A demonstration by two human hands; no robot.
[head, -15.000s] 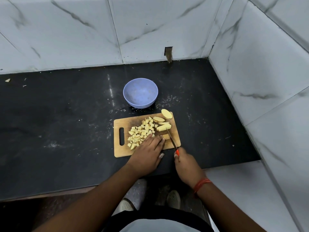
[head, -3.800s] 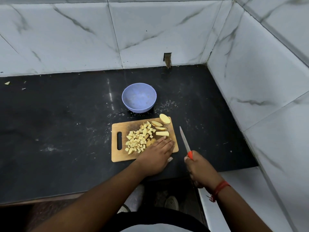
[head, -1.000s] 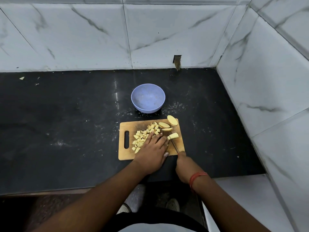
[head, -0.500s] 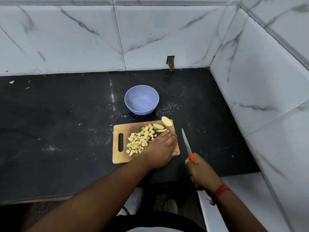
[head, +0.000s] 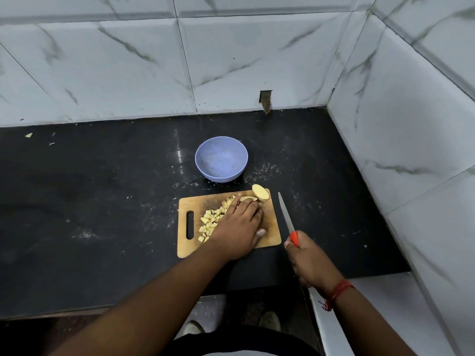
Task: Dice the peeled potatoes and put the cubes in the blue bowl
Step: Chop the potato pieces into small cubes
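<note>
We find the wooden cutting board point(head: 270, 235) lying on the black worktop point(head: 102, 201), with the blue bowl point(head: 221, 159) standing just beyond its far edge and holding no potato that we can see. A heap of potato cubes point(head: 212, 219) covers the left half of the board; two uncut potato slices point(head: 260, 192) sit at its far right corner.

The left hand point(head: 239, 224) lies flat over the board, its fingers point(head: 235, 201) extended and close together, the index reaching toward the slices; whether it touches one we cannot tell. The right hand point(head: 307, 260) is curled round the orange handle of the knife point(head: 286, 217), which is held off the board, just beside its right edge, blade pointing away from us.

We judge the step in hand to be drawing a remaining slice into cutting position. To do it well, we advise pulling one slice clear of the cube heap onto bare board, laying it flat side down so it cannot rock, and curling the fingertips back before the blade comes in. The knife ought to stay outside the board until the left hand is settled. No cubes have reached the bowl, so the transfer is wholly outstanding.
</note>
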